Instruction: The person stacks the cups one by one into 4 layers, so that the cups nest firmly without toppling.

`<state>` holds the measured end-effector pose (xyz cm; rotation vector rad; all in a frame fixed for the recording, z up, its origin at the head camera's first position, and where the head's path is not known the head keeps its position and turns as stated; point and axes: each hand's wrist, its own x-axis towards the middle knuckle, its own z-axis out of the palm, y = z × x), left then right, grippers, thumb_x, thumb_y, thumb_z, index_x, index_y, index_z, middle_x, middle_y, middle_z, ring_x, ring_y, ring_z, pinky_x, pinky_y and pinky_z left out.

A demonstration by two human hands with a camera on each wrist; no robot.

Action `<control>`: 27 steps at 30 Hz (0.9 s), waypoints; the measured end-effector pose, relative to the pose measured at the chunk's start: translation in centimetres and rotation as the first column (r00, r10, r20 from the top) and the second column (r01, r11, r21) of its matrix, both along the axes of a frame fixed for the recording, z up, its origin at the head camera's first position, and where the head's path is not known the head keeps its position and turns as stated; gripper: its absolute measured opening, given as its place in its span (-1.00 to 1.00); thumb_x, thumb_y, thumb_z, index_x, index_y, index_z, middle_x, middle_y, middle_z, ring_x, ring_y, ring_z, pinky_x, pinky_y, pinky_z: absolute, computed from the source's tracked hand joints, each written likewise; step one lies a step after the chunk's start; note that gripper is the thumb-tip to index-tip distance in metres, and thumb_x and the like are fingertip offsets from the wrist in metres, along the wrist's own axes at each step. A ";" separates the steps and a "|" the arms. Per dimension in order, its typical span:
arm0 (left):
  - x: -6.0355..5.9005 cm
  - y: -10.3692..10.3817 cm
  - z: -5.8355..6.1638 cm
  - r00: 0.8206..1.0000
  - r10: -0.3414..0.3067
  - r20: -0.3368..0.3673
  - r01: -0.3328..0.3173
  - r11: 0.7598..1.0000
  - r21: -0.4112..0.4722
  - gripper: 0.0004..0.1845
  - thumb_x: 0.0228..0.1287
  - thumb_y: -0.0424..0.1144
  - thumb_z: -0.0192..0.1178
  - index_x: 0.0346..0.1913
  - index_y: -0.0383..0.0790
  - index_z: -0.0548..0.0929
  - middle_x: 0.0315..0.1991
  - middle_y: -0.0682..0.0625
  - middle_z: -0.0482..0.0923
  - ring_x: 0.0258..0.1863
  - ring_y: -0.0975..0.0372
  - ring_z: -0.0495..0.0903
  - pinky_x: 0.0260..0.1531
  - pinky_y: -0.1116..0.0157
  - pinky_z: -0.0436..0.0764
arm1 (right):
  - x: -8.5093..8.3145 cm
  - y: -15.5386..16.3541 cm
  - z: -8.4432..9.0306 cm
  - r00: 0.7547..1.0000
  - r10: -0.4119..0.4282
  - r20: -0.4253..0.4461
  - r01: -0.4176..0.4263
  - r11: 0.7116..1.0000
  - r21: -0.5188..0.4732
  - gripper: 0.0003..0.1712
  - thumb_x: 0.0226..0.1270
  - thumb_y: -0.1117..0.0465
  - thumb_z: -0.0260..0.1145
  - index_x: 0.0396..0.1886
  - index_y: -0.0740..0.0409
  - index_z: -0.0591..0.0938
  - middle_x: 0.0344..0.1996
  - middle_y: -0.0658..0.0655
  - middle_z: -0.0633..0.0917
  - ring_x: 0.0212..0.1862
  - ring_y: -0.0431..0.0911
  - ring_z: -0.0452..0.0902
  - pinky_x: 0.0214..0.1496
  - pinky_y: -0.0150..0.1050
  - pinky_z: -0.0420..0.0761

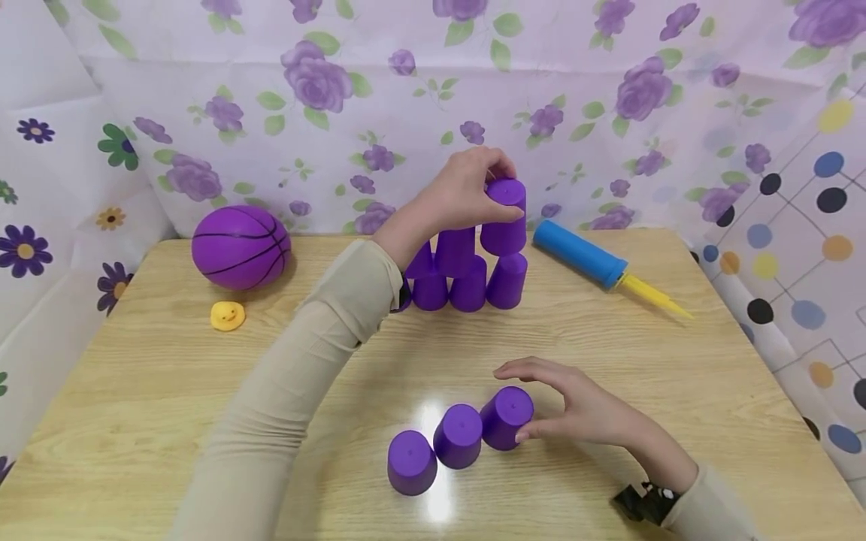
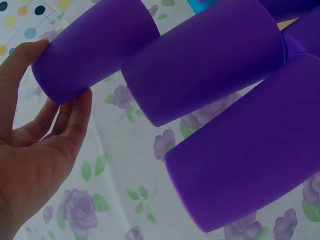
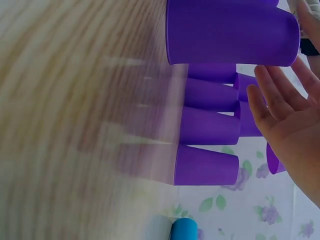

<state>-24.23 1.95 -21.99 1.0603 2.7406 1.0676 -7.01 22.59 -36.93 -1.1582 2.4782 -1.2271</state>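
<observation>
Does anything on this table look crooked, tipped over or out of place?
Nothing is spilled or broken. The top cup, gripped by the left hand, sits tilted and off-centre on the cup pyramid. Three loose cups stand upside down, the right hand touching the nearest.

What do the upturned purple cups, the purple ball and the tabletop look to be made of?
Upturned purple cups: probably plastic, matte and opaque, with smooth uniform walls.
Purple ball: likely rubber, with black grooved seams like a basketball's and a soft sheen.
Tabletop: pale wood-grain surface, perhaps laminate; it throws a bright glare patch.
</observation>
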 end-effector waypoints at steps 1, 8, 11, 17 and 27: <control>-0.2 0.1 -0.1 1.000 -0.004 0.006 0.004 1.000 -0.004 -0.57 0.00 -0.14 0.39 -0.08 -0.22 0.52 -0.13 -0.01 0.53 -0.11 0.23 0.51 -0.11 0.47 0.49 | 0.0 0.0 0.0 1.000 0.004 -0.004 -0.004 1.000 0.007 -0.27 0.01 -0.01 0.45 0.22 0.00 0.45 0.16 -0.04 0.51 0.22 -0.14 0.38 0.22 -0.23 0.44; -0.7 0.8 -1.1 1.000 0.000 0.024 0.002 0.996 -0.090 -0.55 -0.01 -0.14 0.40 -0.07 -0.23 0.52 -0.13 -0.02 0.53 -0.13 0.25 0.48 -0.14 0.47 0.49 | -0.1 0.1 -0.3 0.999 0.032 -0.021 -0.032 0.999 0.031 -0.29 0.03 -0.05 0.42 0.22 -0.05 0.45 0.15 -0.03 0.51 0.20 -0.11 0.40 0.25 -0.22 0.41; -0.9 1.0 -1.5 1.000 0.001 0.014 0.001 0.993 -0.119 -0.54 -0.01 -0.13 0.40 -0.06 -0.24 0.53 -0.12 -0.03 0.54 -0.12 0.24 0.49 -0.12 0.45 0.50 | -0.1 0.2 -0.4 0.999 0.041 -0.013 -0.041 0.999 0.026 -0.29 0.01 0.00 0.45 0.22 -0.06 0.45 0.14 -0.03 0.51 0.20 -0.11 0.41 0.24 -0.21 0.42; -1.4 1.3 -2.1 1.000 -0.025 -0.001 0.025 0.990 -0.140 -0.52 -0.01 -0.11 0.41 -0.06 -0.26 0.52 -0.11 -0.03 0.55 -0.11 0.23 0.49 -0.08 0.41 0.50 | 0.1 0.4 -0.4 1.000 0.027 0.003 -0.027 0.998 0.049 -0.28 -0.01 0.02 0.47 0.22 -0.11 0.46 0.15 -0.05 0.52 0.20 -0.11 0.42 0.22 -0.17 0.45; -1.7 1.6 -2.8 0.998 -0.068 0.008 0.068 0.979 -0.194 -0.52 -0.01 -0.10 0.42 -0.08 -0.27 0.51 -0.12 -0.05 0.51 -0.13 0.21 0.47 -0.10 0.41 0.48 | -0.2 0.7 -0.1 1.000 0.003 0.015 -0.005 0.997 0.073 -0.32 0.04 -0.05 0.42 0.22 -0.12 0.46 0.15 -0.08 0.52 0.21 -0.10 0.41 0.22 -0.12 0.45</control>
